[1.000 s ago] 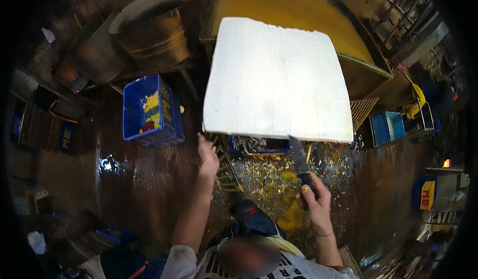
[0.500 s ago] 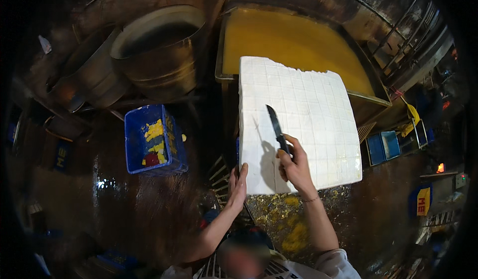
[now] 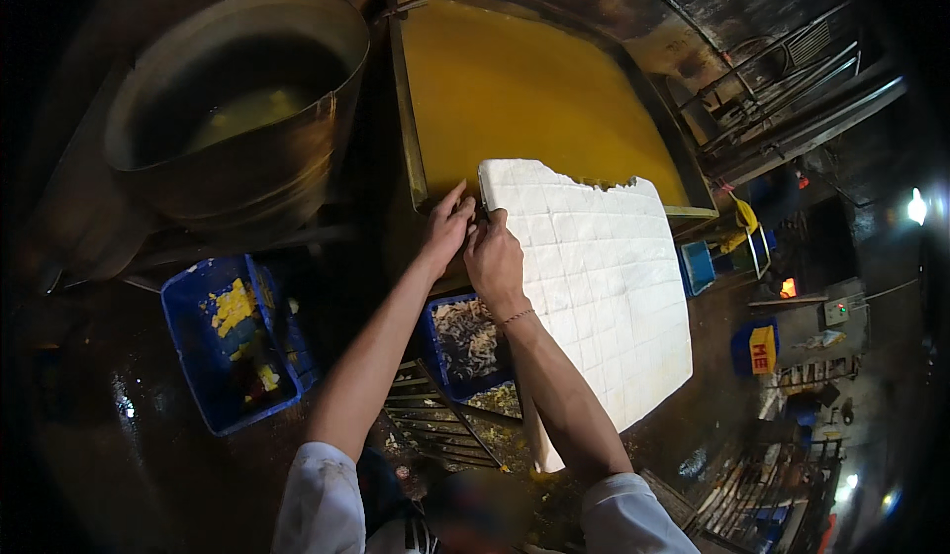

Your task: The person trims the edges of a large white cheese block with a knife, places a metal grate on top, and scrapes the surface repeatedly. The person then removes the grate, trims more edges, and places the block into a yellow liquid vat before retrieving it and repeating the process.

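Where both forearms reach up from the lower edge, the hands meet at the near-left corner of a white slab.

Slab: a large white scored slab (image 3: 604, 287), marked in a grid of squares, lies tilted across the lower right part of a rectangular tray; its far edge is broken and uneven.

Tray: a wide metal tray (image 3: 408, 129) filled with yellow liquid sits at the top centre, the slab overlapping its near right rim.

Left hand: the left hand (image 3: 447, 230) rests at the slab's left corner, fingers stretched forward and lightly spread, thumb side just beside the right hand; its grip is loose and whether it pinches anything cannot be told.

Right hand: the right hand (image 3: 495, 257) is curled in a narrow grip on the slab's corner edge, knuckles up, a thin bracelet at the wrist; what lies inside the grip is hidden.

Pot: a big round metal pot (image 3: 237, 178) with dark liquid stands to the left of the tray.

Left crate: a blue crate (image 3: 203, 356) holding yellow scraps sits on the wet floor at the left.

Middle crate: a smaller blue crate (image 3: 435, 341) with pale scraps lies between the forearms, under the slab's near edge.

Rack: a metal rack (image 3: 435, 420) stands just below the middle crate.
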`<state>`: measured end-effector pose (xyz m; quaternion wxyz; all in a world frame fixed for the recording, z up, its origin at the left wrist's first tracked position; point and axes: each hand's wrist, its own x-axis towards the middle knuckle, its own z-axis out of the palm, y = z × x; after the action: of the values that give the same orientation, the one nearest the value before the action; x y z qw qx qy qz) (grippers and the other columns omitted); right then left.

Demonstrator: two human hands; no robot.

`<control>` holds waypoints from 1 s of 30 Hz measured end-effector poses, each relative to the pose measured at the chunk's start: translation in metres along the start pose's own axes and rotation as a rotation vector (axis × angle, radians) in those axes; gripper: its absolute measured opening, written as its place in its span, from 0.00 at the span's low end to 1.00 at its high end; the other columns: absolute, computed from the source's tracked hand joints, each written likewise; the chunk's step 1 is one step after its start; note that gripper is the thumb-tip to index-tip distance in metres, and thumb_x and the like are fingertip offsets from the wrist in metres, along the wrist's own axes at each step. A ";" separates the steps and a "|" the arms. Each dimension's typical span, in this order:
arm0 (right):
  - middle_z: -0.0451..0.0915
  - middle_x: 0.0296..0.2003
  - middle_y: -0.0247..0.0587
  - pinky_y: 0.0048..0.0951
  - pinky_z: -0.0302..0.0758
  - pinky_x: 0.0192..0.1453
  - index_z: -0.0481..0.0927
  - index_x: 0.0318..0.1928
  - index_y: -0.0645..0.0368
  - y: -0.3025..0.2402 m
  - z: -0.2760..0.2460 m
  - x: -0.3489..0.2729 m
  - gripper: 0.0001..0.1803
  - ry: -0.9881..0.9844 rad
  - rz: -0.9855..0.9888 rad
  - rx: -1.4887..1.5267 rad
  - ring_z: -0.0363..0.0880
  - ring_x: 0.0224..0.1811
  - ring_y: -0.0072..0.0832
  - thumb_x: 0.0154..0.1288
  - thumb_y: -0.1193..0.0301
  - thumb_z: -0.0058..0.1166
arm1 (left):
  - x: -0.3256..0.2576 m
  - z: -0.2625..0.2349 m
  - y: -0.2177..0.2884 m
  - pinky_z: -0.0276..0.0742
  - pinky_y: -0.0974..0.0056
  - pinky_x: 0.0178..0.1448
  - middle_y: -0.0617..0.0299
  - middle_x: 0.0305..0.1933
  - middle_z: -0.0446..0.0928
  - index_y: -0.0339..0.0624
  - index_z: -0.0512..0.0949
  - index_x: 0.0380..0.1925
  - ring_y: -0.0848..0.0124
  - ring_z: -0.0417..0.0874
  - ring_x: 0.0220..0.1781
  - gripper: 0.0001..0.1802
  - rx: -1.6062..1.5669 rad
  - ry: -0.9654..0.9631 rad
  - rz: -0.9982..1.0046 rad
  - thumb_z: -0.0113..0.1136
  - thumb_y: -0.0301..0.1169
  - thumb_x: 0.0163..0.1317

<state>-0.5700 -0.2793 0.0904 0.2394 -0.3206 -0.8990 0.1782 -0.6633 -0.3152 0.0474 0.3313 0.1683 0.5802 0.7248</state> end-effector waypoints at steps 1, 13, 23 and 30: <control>0.79 0.25 0.69 0.56 0.76 0.34 0.67 0.45 0.69 0.000 0.006 0.005 0.11 0.013 -0.007 -0.018 0.80 0.31 0.64 0.70 0.72 0.48 | 0.014 0.000 -0.001 0.76 0.68 0.53 0.61 0.52 0.78 0.40 0.64 0.71 0.75 0.78 0.51 0.29 -0.002 -0.020 0.032 0.54 0.36 0.73; 0.78 0.27 0.67 0.56 0.75 0.32 0.67 0.46 0.68 -0.010 -0.004 -0.016 0.10 -0.013 0.015 -0.130 0.79 0.30 0.62 0.70 0.74 0.48 | 0.061 0.003 -0.035 0.77 0.63 0.40 0.52 0.42 0.83 0.40 0.80 0.54 0.67 0.82 0.36 0.18 0.090 0.013 0.445 0.59 0.34 0.68; 0.77 0.28 0.67 0.52 0.71 0.31 0.67 0.53 0.67 -0.005 -0.073 -0.147 0.14 -0.093 0.144 -0.108 0.78 0.30 0.62 0.69 0.78 0.48 | -0.067 0.038 -0.045 0.72 0.57 0.35 0.54 0.29 0.75 0.35 0.78 0.31 0.59 0.77 0.29 0.12 0.091 0.045 0.449 0.67 0.33 0.62; 0.76 0.29 0.64 0.48 0.71 0.30 0.69 0.50 0.66 -0.007 -0.108 -0.234 0.11 -0.092 0.209 -0.109 0.76 0.28 0.59 0.69 0.79 0.48 | -0.158 0.051 -0.059 0.74 0.59 0.40 0.53 0.33 0.76 0.33 0.77 0.34 0.59 0.80 0.35 0.11 0.146 0.001 0.458 0.65 0.30 0.62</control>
<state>-0.3552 -0.4212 0.1085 0.1601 -0.4165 -0.8791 0.1678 -0.5001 -0.3790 0.0277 0.1449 0.3189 0.5776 0.7373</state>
